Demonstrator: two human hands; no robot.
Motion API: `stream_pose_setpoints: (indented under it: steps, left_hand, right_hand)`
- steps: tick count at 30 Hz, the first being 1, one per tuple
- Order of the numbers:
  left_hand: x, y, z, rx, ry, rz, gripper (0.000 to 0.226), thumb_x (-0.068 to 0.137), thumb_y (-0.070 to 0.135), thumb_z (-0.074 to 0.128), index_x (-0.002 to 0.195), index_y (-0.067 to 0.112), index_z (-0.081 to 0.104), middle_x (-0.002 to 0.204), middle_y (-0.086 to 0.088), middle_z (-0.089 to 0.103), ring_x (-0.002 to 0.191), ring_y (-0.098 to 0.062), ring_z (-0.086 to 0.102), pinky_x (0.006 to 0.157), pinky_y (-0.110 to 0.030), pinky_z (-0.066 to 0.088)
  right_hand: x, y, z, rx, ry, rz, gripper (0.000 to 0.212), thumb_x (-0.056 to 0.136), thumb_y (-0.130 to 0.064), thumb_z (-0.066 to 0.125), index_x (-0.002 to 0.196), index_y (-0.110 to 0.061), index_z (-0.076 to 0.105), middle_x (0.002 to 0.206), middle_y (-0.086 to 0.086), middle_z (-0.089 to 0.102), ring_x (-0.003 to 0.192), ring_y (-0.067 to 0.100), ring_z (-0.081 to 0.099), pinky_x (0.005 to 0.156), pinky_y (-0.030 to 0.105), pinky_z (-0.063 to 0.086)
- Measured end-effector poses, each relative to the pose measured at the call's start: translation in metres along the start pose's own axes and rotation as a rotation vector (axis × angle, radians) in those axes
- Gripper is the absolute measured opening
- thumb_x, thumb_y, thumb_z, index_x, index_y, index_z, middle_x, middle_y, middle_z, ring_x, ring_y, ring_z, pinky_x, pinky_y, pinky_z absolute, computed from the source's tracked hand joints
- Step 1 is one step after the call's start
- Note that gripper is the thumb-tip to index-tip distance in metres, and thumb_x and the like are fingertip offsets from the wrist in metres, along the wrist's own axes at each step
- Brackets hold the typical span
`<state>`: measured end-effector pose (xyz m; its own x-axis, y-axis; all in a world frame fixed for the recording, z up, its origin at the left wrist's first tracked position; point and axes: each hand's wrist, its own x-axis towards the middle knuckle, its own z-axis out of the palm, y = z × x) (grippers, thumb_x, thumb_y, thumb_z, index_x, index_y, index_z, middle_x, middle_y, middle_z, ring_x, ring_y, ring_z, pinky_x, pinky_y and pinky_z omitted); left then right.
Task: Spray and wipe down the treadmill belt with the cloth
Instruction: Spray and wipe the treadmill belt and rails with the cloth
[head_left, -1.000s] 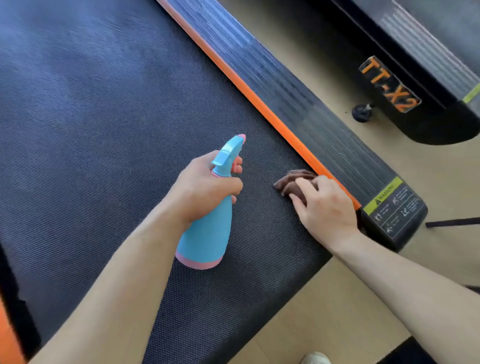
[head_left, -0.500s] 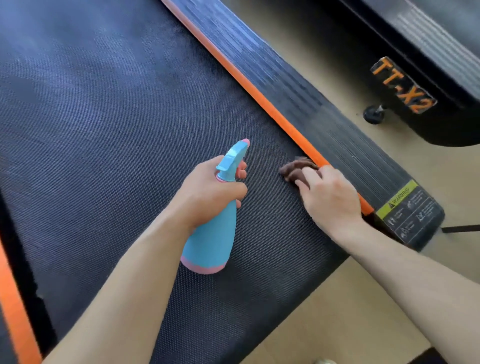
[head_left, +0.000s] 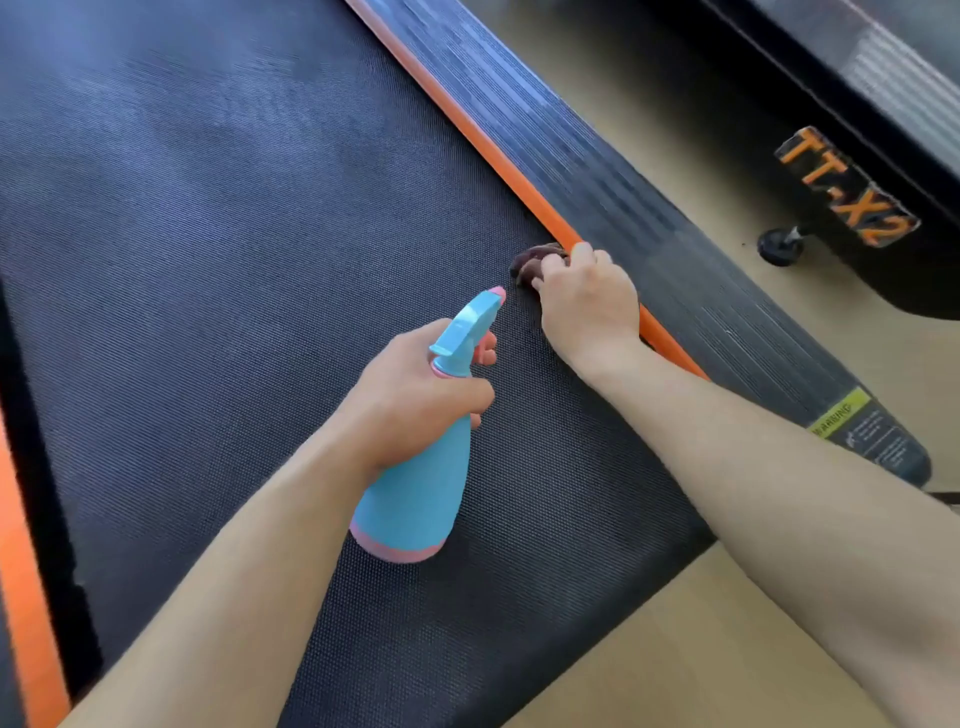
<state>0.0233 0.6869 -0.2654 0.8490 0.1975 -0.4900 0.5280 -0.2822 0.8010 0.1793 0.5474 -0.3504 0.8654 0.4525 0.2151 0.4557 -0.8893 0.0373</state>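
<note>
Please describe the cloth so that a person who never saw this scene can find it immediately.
Look at the wide black treadmill belt and follow the orange strip along its right edge. Beside that strip, the right hand grips a small bunched cloth against the belt. It is dark brown and crumpled, unlike the smooth blue spray bottle in the left hand.

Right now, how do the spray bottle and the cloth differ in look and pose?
The spray bottle is light blue with pink trim; the cloth is dark brown. The bottle is tilted, its neck gripped by the left hand; the cloth is bunched, pressed on the treadmill belt under the right hand, against the orange strip. Both are in hand, near the belt's right edge.
</note>
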Motion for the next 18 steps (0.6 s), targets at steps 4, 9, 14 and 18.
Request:
stream_pose_setpoints:
  steps: [4,9,14,18]
  left_hand:
    - [-0.002,0.004,0.005,-0.022,-0.046,0.012,0.048,0.064,0.024,0.065,0.111,0.035,0.072,0.110,0.014,0.076,0.075,-0.020,0.078,0.082,-0.035,0.059]
    - [-0.001,0.008,0.009,-0.033,-0.049,0.024,0.039,0.065,0.023,0.065,0.101,0.034,0.072,0.109,0.015,0.076,0.077,-0.021,0.078,0.080,-0.033,0.058]
    - [0.002,0.006,0.008,-0.014,-0.035,0.050,0.034,0.076,0.015,0.072,0.105,0.032,0.073,0.108,0.014,0.076,0.074,-0.015,0.077,0.075,-0.027,0.053]
    - [0.001,0.004,0.009,-0.007,-0.041,0.044,0.041,0.067,0.021,0.068,0.106,0.033,0.073,0.108,0.014,0.076,0.078,-0.021,0.079,0.080,-0.034,0.059]
  right_hand:
    - [-0.095,0.047,-0.015,0.116,0.015,0.017,0.023,0.098,-0.028,0.061,0.087,-0.008,0.063,0.082,0.015,0.055,0.072,0.036,0.056,0.060,0.043,0.051]
    - [-0.106,0.055,-0.022,0.047,-0.033,-0.026,0.020,0.090,-0.025,0.072,0.084,-0.007,0.065,0.077,0.014,0.055,0.067,0.034,0.055,0.054,0.040,0.048]
    - [-0.019,0.011,0.005,0.014,0.049,0.043,0.016,0.095,-0.019,0.063,0.097,-0.004,0.068,0.093,0.019,0.062,0.083,0.039,0.061,0.066,0.042,0.050]
    - [-0.007,-0.002,0.005,0.023,0.032,0.058,0.023,0.101,-0.026,0.055,0.101,-0.007,0.068,0.098,0.017,0.063,0.087,0.036,0.062,0.070,0.043,0.050]
